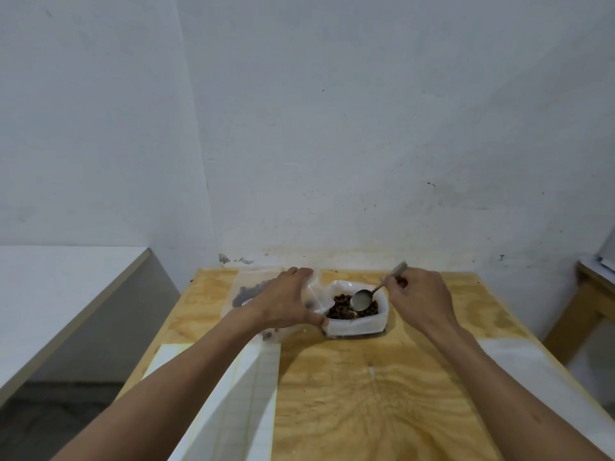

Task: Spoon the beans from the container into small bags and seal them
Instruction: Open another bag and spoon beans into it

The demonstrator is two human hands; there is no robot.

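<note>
A white container with dark brown beans stands at the far middle of the wooden table. My right hand grips the handle of a metal spoon, whose empty bowl hovers over the beans. My left hand holds a small clear bag just left of the container, its thumb at the container's near corner. Further left lies a clear bag with some beans, partly hidden by my left hand.
A stack of clear bags with a white sheet lies on the table's near left, under my left forearm. A white surface stands to the left, a wooden stand to the right, and a white wall right behind the table.
</note>
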